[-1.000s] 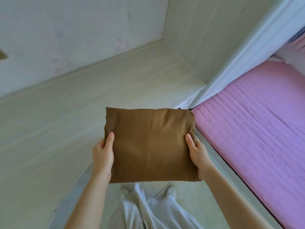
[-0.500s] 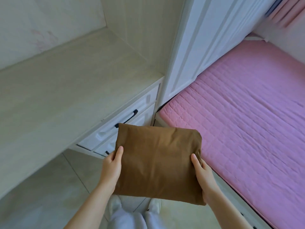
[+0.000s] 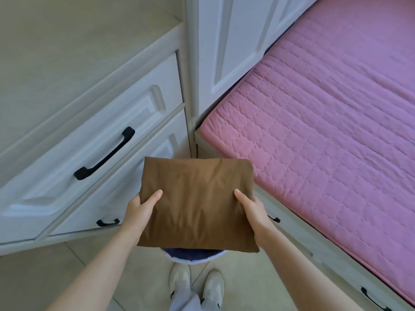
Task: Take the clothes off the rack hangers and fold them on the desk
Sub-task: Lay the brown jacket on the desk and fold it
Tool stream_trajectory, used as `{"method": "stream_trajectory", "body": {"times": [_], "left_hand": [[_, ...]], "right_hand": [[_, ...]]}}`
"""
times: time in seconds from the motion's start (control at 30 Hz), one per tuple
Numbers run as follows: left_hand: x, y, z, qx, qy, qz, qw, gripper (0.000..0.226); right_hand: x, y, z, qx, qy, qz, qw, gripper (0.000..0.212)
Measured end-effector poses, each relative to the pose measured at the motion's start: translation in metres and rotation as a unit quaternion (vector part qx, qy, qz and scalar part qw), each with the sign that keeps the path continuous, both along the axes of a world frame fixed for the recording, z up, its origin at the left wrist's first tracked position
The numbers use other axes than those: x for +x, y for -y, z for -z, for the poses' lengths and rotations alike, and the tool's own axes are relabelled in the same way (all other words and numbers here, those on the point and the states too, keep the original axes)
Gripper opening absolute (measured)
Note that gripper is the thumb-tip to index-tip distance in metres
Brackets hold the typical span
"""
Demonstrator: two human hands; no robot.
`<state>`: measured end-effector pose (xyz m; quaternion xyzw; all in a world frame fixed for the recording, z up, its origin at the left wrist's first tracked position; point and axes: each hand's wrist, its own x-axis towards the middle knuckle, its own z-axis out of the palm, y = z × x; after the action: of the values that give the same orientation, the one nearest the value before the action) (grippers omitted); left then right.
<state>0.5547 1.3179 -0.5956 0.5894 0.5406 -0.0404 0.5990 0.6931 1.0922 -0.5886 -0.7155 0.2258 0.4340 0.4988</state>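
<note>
One brown cloth [image 3: 197, 203] is folded, gripped at its sides by left hand [image 3: 140, 206] and right hand [image 3: 251, 208], off the tabletop [image 3: 67, 52], above a basket [image 3: 190, 257]; remaining clothes unseen.

Soft, even daylight, faint shadows, no glare; sharp centre, with wide-angle bending toward the edges.

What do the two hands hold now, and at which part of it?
Both hold the folded brown garment: the left hand grips its left edge, the right hand its right edge, thumbs on top.
</note>
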Motion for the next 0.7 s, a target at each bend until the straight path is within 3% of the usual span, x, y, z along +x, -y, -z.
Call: {"method": "stream_trajectory", "body": {"times": [0.17,0.3,0.53,0.7], "left_hand": [[0.008,0.003,0.070,0.045,-0.056,0.005,0.997,0.032],[0.008,0.009,0.111,0.064,-0.075,0.010,0.995,0.026],[0.013,0.029,0.154,0.054,-0.108,0.040,0.992,0.028],[0.011,0.023,0.200,0.003,-0.214,0.096,0.972,0.046]], "right_hand": [[-0.002,-0.017,0.087,-0.044,-0.063,0.061,0.995,0.043],[-0.007,-0.025,0.136,-0.073,-0.037,0.086,0.993,0.038],[-0.007,-0.032,0.177,-0.161,0.024,-0.016,0.986,0.054],[-0.009,-0.029,0.200,-0.221,0.042,-0.152,0.962,0.041]]}}
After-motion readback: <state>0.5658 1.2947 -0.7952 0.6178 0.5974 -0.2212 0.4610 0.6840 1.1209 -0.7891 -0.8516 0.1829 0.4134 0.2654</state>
